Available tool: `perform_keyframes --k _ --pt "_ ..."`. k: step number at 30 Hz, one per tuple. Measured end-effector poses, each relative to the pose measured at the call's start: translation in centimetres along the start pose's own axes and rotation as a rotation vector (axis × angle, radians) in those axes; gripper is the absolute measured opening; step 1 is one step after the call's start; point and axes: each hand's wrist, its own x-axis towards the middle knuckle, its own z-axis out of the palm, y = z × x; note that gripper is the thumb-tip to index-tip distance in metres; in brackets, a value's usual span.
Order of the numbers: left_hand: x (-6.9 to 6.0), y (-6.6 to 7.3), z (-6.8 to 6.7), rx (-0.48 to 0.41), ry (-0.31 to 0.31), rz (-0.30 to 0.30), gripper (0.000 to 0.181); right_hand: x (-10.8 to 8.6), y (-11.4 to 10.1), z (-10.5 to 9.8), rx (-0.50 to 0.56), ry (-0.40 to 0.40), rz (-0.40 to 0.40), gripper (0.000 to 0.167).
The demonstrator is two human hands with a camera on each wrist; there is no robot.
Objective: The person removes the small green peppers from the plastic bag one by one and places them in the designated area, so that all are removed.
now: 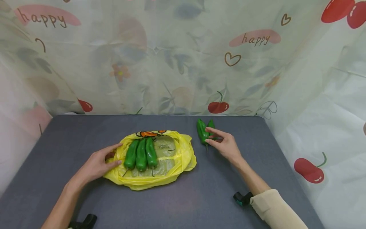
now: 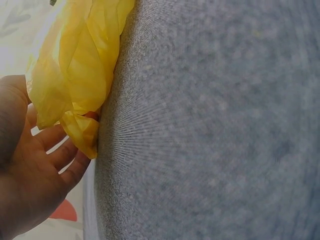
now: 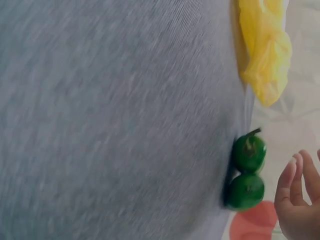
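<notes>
A yellow plastic bag [image 1: 187, 156] lies on the table with its mouth spread, three green peppers [image 1: 141, 156] side by side in it. At its left edge my left hand [image 1: 95, 163] holds the plastic between thumb and fingers; in the left wrist view the hand [image 2: 42, 170] has its fingers behind the bag [image 2: 75, 65]. Two more green peppers [image 1: 201, 131] lie right of the bag. My right hand [image 1: 226, 146] is over them, fingers slightly bent and apart. In the right wrist view a gap shows between the hand [image 3: 300, 200] and the peppers [image 3: 246, 191].
The dark grey table [image 1: 177, 210] reaches back to a patterned curtain [image 1: 171, 63] with cherries and lettering. More of this sheeting [image 1: 337, 133] hangs at the right side. Black devices with straps [image 1: 243, 198] are at both wrists.
</notes>
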Motion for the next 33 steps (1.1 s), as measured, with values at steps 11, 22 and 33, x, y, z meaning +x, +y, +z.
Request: perform_keyframes --k 11,22,33 --pt "-0.1 0.2 -0.1 0.002 0.011 0.012 0.064 -0.1 -1.0 2.1 0.054 -0.045 -0.063 0.049" --pt "-0.2 0.4 0.0 -0.009 0.005 -0.008 0.064 -0.3 -2.4 3.7 0.109 -0.098 -0.024 0.051" --pt "-0.2 0.6 -0.1 -0.005 0.006 -0.009 0.064 -1.1 -5.7 5.2 0.216 -0.168 -0.047 0.048"
